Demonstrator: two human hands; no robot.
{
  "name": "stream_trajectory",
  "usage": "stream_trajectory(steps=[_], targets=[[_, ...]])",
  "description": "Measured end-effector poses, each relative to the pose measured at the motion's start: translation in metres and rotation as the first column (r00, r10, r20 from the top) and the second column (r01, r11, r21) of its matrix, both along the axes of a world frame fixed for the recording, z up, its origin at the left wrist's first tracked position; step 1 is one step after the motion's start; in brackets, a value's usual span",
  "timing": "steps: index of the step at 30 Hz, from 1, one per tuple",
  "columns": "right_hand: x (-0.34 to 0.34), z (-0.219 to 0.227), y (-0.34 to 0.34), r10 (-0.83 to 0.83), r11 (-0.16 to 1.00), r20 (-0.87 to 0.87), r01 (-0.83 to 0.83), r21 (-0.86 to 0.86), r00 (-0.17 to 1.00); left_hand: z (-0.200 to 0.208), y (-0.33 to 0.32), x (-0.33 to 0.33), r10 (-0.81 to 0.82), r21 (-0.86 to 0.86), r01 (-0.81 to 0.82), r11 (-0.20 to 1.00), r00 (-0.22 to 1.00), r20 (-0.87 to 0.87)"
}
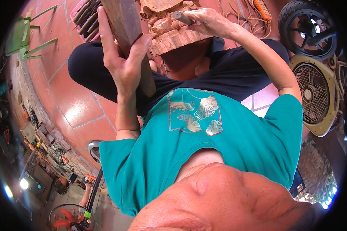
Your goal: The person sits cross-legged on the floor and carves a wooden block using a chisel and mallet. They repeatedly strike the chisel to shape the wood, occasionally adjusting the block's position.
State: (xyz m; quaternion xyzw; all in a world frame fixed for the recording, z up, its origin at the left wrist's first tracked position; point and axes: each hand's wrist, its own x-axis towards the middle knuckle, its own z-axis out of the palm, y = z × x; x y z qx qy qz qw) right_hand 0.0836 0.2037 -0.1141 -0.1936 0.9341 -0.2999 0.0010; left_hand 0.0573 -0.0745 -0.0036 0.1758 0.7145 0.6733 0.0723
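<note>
My left hand [124, 63] is wrapped round a thick, flat-sided wooden mallet [124, 23], whose lower end slants toward my lap and whose upper end leaves the picture. In my right hand [209, 22] is a carving chisel [183, 17]; its blunt round end points left and its blade is not visible. It is over a carved wooden piece [177, 43] with curling relief and a rough base edge, placed between my crossed legs. The mallet and the chisel are apart.
A pink basket [76, 10] of several dark tools stands at the far left, near a green plastic chair [22, 38]. An orange power strip [263, 10] with tangled cords lies at the far right. Beyond are a wheel [306, 30] and a box fan [312, 94].
</note>
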Motion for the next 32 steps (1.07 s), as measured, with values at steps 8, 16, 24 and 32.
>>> stream_trajectory(steps=[8,16,24,32], targets=[[-0.007,0.009,0.005,-0.136,0.99,0.102,0.138,-0.005,0.985,-0.058,-0.01,-0.012,-0.31,-0.231,0.317,0.92,0.948,0.065],[-0.012,0.045,0.029,-0.51,0.859,-0.148,0.511,-0.035,0.847,-0.06,-0.012,-0.013,-0.194,-0.073,0.204,0.976,0.973,0.125],[-0.005,0.013,0.018,-0.289,0.945,0.141,0.306,-0.114,0.947,-0.057,-0.013,-0.011,-0.13,0.018,0.132,0.991,0.931,0.341],[-0.012,0.006,0.011,-0.165,0.986,0.151,0.167,0.004,0.975,-0.069,-0.027,-0.026,-0.057,0.159,-0.003,0.987,0.925,0.376]])
